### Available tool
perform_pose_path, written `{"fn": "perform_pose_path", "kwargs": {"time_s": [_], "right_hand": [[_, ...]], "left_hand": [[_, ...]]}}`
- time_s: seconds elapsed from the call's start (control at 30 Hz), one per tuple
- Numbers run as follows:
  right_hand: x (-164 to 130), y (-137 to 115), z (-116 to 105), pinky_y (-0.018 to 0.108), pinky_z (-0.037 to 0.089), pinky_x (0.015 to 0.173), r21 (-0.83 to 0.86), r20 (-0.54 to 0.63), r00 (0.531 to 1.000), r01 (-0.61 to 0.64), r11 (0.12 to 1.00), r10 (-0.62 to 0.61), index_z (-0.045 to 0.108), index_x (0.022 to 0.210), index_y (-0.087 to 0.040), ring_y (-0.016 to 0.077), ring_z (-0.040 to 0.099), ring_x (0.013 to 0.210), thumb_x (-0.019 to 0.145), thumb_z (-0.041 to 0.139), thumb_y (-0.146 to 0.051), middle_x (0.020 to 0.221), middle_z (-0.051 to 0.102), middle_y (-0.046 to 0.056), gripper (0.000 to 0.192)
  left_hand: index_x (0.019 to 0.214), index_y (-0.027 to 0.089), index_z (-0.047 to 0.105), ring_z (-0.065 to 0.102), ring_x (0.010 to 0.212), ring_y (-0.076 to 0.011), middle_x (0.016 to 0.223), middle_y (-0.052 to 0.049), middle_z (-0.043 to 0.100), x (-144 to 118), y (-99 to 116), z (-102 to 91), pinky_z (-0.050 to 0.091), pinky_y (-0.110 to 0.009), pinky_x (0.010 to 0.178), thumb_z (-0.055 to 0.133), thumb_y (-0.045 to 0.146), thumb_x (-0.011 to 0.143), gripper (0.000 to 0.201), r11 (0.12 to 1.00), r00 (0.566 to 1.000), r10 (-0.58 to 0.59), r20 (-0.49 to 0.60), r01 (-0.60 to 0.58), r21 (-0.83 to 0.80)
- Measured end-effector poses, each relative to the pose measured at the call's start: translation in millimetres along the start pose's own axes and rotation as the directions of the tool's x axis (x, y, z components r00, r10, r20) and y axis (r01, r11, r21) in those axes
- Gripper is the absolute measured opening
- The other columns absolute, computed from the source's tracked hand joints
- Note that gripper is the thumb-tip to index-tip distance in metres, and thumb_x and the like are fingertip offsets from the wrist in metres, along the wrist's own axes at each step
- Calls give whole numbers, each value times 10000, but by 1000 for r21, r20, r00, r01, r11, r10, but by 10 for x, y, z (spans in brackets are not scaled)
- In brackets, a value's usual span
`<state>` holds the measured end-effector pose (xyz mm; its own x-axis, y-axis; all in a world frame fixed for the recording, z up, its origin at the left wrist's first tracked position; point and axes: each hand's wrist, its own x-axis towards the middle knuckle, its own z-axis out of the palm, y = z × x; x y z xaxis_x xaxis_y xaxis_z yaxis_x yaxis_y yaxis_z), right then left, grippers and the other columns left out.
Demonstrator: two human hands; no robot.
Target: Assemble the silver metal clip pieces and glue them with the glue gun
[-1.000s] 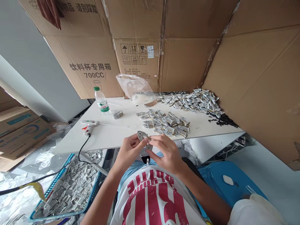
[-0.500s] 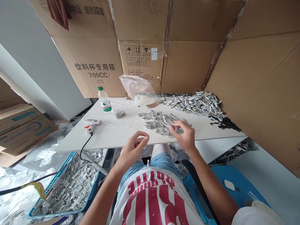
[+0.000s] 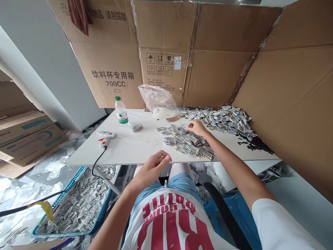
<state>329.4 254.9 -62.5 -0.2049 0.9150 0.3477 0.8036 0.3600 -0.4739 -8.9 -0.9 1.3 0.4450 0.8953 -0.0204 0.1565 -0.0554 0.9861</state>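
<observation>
My right hand (image 3: 198, 127) reaches over the far side of a loose heap of silver oblong metal pieces (image 3: 185, 139) on the table. Its fingertips are pinched together beside the top pieces, and whatever is between them is hidden. Just off the table's front edge, over my lap, my left hand (image 3: 156, 166) is loosely closed, thumb against the curled fingers, with nothing seen in it. A small neat stack of the same metal pieces (image 3: 137, 128) lies left of the heap.
A larger mound of metal pieces (image 3: 223, 118) and small black parts (image 3: 258, 145) lie at the right. A corded glue gun (image 3: 107, 139), a water bottle (image 3: 121, 113) and a plastic bag (image 3: 158, 99) are on the table (image 3: 135, 151). A blue basket (image 3: 97, 222) holds more pieces. Cardboard (image 3: 218, 76) walls the back.
My right hand has moved away from me to the heap's far side; the metal piece it held up is no longer seen raised. My left hand stays near the edge. The view has shifted slightly.
</observation>
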Motion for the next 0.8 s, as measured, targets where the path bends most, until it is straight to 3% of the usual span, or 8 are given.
{"fn": "perform_pose_path", "kwargs": {"time_s": [0.27,0.47,0.63,0.8], "right_hand": [[133,100,268,413,646,907,-110,153,988,11,994,5,743,1164,-165,210,745,1000,1066,737,-394,1165,761,70,250],[157,182,276,422,652,925,-83,176,984,-24,996,38,750,1181,-166,215,754,1018,1065,742,-397,1184,768,74,259],[146,432,67,454,649,960,-80,25,981,-188,979,191,725,1290,-171,244,746,1102,1080,717,-402,1292,743,97,312],[-105,852,-185,474,647,977,-85,-202,908,-390,917,368,691,1375,-186,261,731,1153,1076,724,-384,1379,705,115,361]], "left_hand": [[1026,201,604,228,602,-113,697,81,355,-27,9,-30,175,-280,528,582,720,1042,520,1000,999,15,48,-15,12],[1021,201,599,231,612,-111,712,77,361,-43,32,-41,186,-273,534,580,716,1046,516,999,998,20,63,-22,26],[1037,210,607,212,599,-114,699,77,328,-32,-39,-64,165,-278,531,561,720,1051,513,1000,999,15,47,-16,24],[1196,245,468,233,617,-120,746,85,325,-10,-110,-59,217,-269,571,540,534,1087,316,986,1000,-1,-8,0,-169]]}}
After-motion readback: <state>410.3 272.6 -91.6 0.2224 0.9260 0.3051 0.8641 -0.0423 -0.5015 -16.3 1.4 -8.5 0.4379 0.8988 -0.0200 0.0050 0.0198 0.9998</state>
